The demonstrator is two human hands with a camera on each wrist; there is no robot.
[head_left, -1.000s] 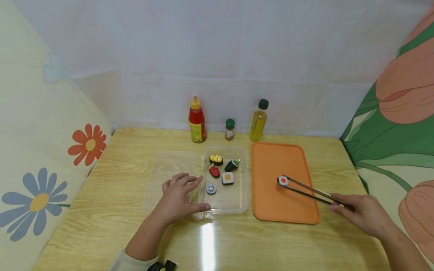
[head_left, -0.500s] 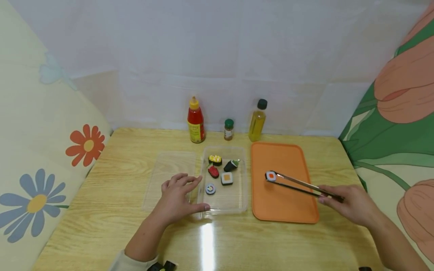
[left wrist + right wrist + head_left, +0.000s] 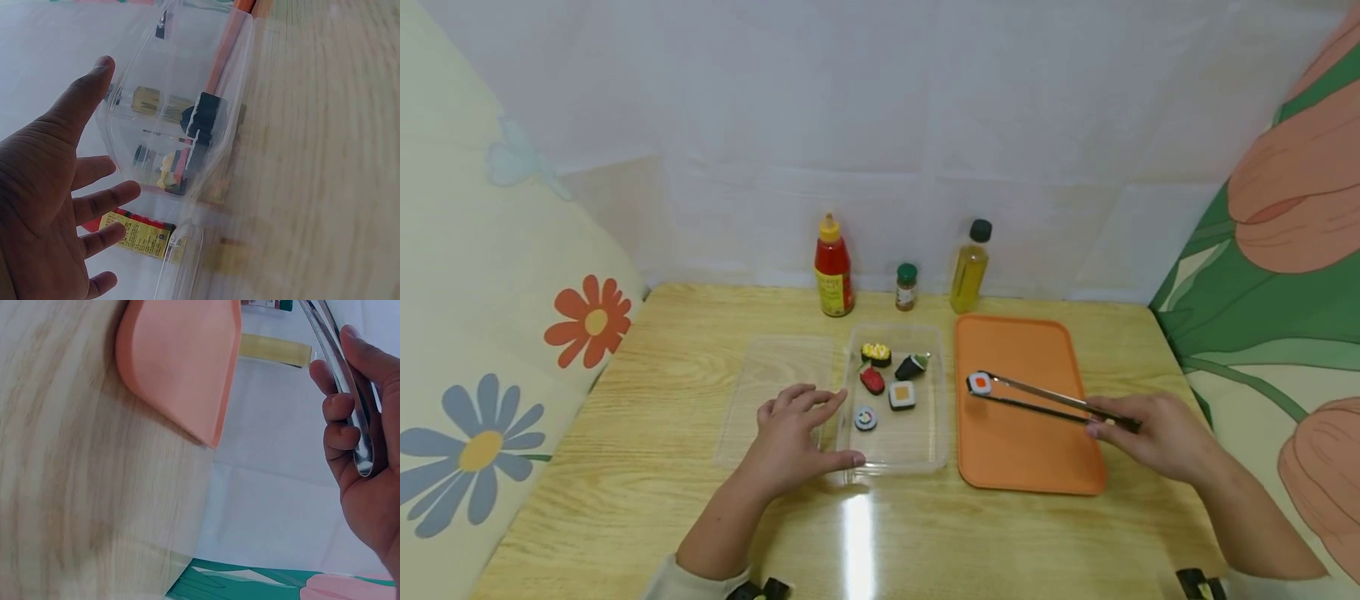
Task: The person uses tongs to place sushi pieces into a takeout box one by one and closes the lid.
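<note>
My right hand [image 3: 1157, 433] grips metal tongs [image 3: 1048, 396], fingers curled round their handle end in the right wrist view. Between the tongs' tips is a sushi roll piece [image 3: 979, 383] with a white face, red centre and dark wrap, over the left part of the orange tray [image 3: 1030, 458]. My left hand [image 3: 797, 437] is spread at the left side of a clear plastic container [image 3: 895, 468], thumb at its near left corner. Inside lie several sushi pieces, among them a square roll [image 3: 902, 395], a round roll [image 3: 865, 418] and a dark cone-shaped hand roll [image 3: 912, 367].
A clear lid [image 3: 775, 367] lies left of the container, partly behind my left hand. Along the back wall stand a red sauce bottle [image 3: 833, 271], a small green-capped jar [image 3: 906, 287] and an oil bottle [image 3: 970, 271]. The tray lies right of the container.
My right hand has moved left, carrying the sushi roll piece in the tongs from the middle of the orange tray to its left edge. My left hand has stayed in place.
</note>
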